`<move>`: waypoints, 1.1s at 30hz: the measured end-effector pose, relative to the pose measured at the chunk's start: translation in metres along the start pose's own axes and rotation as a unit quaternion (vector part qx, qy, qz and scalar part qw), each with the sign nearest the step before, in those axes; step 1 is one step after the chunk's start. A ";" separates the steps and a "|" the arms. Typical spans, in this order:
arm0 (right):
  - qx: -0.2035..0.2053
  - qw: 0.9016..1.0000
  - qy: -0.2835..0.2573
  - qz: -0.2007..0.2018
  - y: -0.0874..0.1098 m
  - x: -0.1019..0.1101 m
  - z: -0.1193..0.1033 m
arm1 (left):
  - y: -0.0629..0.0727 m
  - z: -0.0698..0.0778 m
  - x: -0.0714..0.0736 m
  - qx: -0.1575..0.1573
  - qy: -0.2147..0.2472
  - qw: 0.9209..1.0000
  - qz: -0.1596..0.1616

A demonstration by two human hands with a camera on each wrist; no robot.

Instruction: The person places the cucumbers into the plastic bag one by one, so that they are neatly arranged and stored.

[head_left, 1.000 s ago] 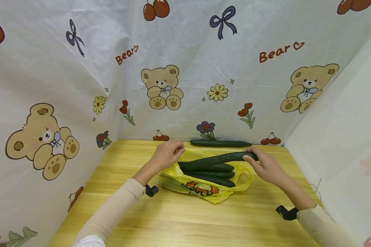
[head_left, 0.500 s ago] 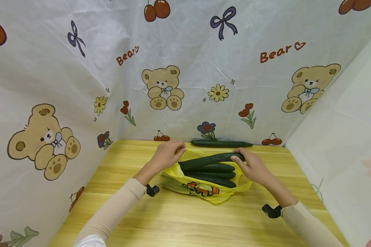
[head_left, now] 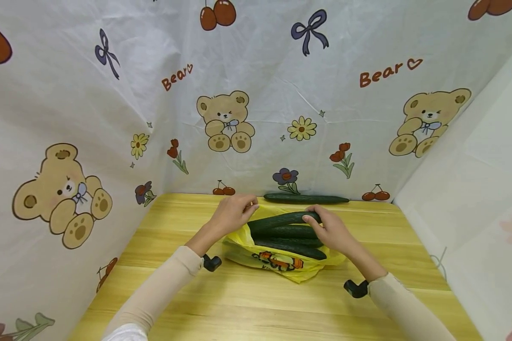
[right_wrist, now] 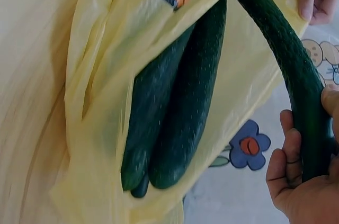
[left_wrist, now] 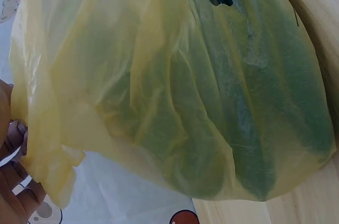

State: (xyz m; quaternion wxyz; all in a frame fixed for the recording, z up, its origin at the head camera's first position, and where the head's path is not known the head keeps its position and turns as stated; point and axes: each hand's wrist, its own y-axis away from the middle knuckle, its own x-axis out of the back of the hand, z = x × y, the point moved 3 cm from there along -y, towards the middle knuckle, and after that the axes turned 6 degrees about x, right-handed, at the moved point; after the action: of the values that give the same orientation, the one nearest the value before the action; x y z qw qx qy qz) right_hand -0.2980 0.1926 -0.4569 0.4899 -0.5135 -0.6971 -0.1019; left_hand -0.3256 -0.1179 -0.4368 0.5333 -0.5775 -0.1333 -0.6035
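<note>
A yellow plastic bag (head_left: 241,255) with an orange and black print lies on the wooden table, its mouth facing right. Several dark green cucumbers (head_left: 288,248) lie inside it. My left hand (head_left: 233,214) pinches the bag's upper edge on the far side; in the left wrist view its fingers (left_wrist: 21,197) hold the thin plastic. With my right hand (head_left: 330,230) I grip one end of a slightly bent cucumber (head_left: 281,220), thumb on one side and fingers on the other. The far end of this cucumber (right_wrist: 280,44) is inside the bag, hidden behind the plastic in the right wrist view.
Another cucumber (head_left: 307,198) lies along the table's back edge, close to the printed cloth wall (head_left: 273,71). A cloth side stands at the left, and a white panel (head_left: 465,189) borders the table (head_left: 247,308) on the right.
My right hand has moved left with the cucumber, sliding it deeper into the bag and bringing it down closer to the other cucumbers. My left hand stays at the bag's edge.
</note>
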 end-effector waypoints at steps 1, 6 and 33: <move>-0.001 1.000 -0.003 -0.001 -0.001 -0.002 -0.002 | 0.000 0.000 0.000 -0.001 0.000 1.000 0.001; -0.009 1.000 -0.013 -0.008 -0.006 -0.011 -0.006 | 0.000 0.001 0.000 -0.008 0.003 1.000 0.006; 0.038 0.999 0.001 -0.009 0.011 0.000 0.001 | 0.000 0.002 0.002 0.005 0.002 1.000 -0.001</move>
State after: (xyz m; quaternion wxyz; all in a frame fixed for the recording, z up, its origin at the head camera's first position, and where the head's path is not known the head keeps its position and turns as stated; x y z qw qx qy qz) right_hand -0.2894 0.1985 -0.4612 0.5090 -0.4883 -0.7042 -0.0806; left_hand -0.3242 -0.1171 -0.4347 0.5361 -0.5736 -0.1363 -0.6042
